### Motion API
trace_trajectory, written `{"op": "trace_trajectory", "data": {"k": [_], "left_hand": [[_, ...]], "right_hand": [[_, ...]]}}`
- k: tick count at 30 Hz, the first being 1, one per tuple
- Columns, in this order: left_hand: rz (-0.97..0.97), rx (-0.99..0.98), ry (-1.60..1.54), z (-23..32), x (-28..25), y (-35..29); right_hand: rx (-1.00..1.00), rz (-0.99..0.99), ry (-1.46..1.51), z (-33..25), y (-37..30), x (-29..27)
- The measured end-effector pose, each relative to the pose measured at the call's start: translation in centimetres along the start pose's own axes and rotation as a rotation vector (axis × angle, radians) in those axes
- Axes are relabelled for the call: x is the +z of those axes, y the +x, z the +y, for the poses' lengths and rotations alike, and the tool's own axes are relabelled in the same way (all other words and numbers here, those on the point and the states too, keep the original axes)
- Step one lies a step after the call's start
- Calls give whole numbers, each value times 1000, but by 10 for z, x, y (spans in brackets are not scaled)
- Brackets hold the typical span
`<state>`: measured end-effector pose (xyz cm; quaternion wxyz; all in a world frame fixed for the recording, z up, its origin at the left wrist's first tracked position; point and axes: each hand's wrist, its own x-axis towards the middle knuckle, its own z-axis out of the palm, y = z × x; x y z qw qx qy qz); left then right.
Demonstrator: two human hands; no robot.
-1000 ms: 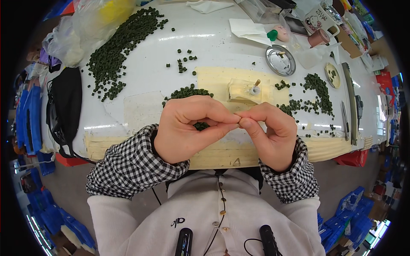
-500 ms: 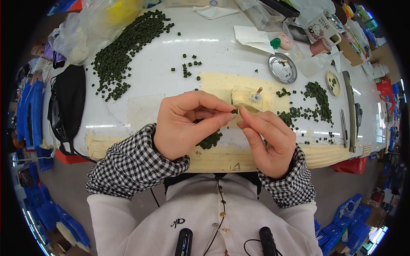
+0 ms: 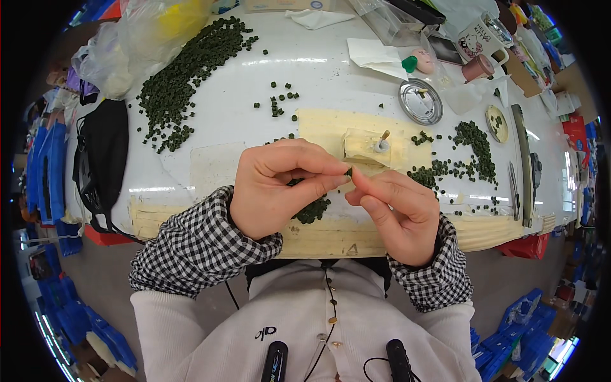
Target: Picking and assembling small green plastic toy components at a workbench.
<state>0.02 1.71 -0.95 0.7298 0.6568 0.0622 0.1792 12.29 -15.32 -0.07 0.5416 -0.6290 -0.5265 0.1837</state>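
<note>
Between the thumb and index finger of my left hand (image 3: pixel 273 184) is pinched a small dark green cylinder-like piece (image 3: pixel 348 172). The index fingertip of my right hand (image 3: pixel 401 213) meets that piece from the right. Its other fingers are bent in, the thumb lower down, and whatever they may hold is hidden. Just beyond the hands, a cream block (image 3: pixel 358 146) with a short brown peg (image 3: pixel 385 135) standing up from it rests on a yellowish sheet (image 3: pixel 318 121). Under my left hand lies a heap of similar green pieces (image 3: pixel 313 212), partly covered.
A large pile of green pieces (image 3: pixel 184 70) spreads at the far left, a smaller one (image 3: pixel 474 149) at the right. Beyond lie a round metal lid (image 3: pixel 421 102), a small dish (image 3: pixel 497 124), tweezers (image 3: pixel 513 184) and a mug (image 3: pixel 480 41). A black cloth item (image 3: pixel 105 153) lies left.
My right index fingertip has come down and left onto the green piece. My left hand stays nearly in place, still pinching it.
</note>
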Motion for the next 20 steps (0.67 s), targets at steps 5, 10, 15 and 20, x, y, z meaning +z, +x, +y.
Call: {"op": "trace_trajectory", "data": {"k": [5, 10, 15, 20], "left_hand": [[7, -52, -133, 4, 2, 2], [5, -111, -162, 5, 0, 2], [-5, -82, -165, 3, 0, 2], [-19, -52, -133, 1, -2, 1]], "right_hand": [[6, 10, -13, -3, 0, -1], [-16, 9, -41, -3, 0, 0], [-16, 12, -50, -4, -1, -1], [-3, -1, -53, -5, -1, -2]]}}
